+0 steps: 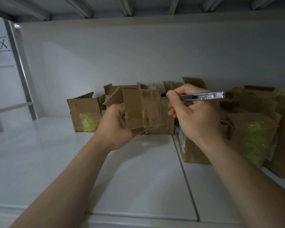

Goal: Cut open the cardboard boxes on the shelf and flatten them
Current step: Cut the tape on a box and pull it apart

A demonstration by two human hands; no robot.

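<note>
This cardboard box looks pretty beat up: creased brown, wrinkly clear tape, flaps up. The left hand grips it over the shelf; the right hand is curled round a silver utility knife.

Taped brown cardboard box, flaps open, held clear of shelf; silver utility knife level beside it; opened boxes behind.

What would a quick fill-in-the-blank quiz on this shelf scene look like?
1. The left hand holds a small cardboard box above the white ____.
2. The utility knife is gripped by the ____.
3. The carton at far left shows a ____ patch on its front.
Missing words: shelf; right hand; yellow.
</note>
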